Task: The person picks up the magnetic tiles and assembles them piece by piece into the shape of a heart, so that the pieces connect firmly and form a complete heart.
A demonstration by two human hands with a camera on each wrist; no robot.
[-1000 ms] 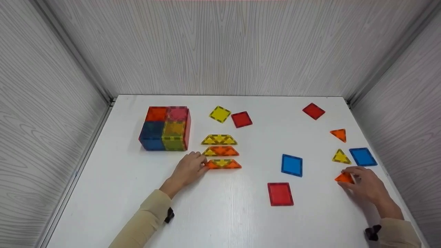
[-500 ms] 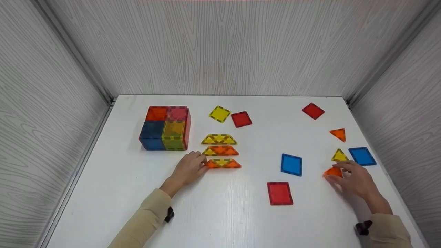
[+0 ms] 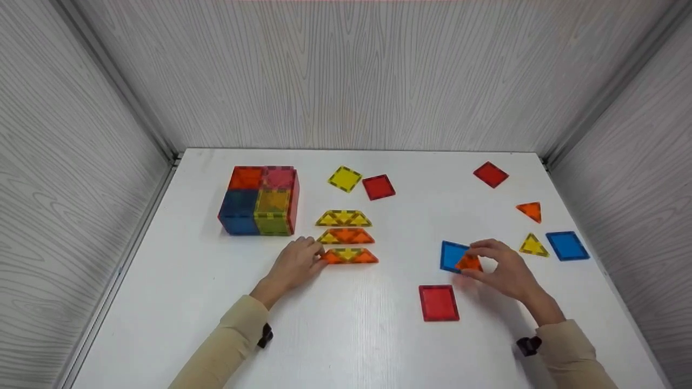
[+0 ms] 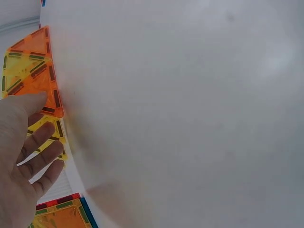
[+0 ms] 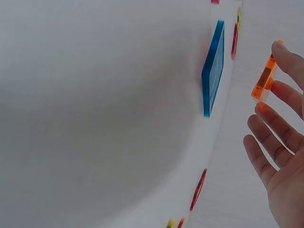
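My right hand (image 3: 506, 273) pinches an orange triangle magnetic tile (image 3: 469, 263) between thumb and fingers. In the head view this tile overlaps the blue square tile (image 3: 452, 256); in the right wrist view the orange tile (image 5: 265, 78) is held off the table. At the left end of the front trapezoid strip (image 3: 351, 256), made of orange and yellow triangle tiles, my left hand (image 3: 294, 265) has its thumb in front and index finger behind, gripping it. The left wrist view shows the thumb on an orange triangle (image 4: 40, 85). Behind stand two similar strips, one orange and yellow (image 3: 347, 236), one yellow (image 3: 344, 218).
A block of coloured square tiles (image 3: 258, 201) stands at the left. A yellow square (image 3: 345, 179) and red square (image 3: 379, 187) lie behind the strips. Another red square (image 3: 439, 303) is in front. At right lie an orange triangle (image 3: 531, 212), yellow triangle (image 3: 534, 246) and blue square (image 3: 567, 246).
My right hand has carried the orange triangle tile leftward from the table's right side to the blue square tile near the middle. The left hand has stayed at the front strip.
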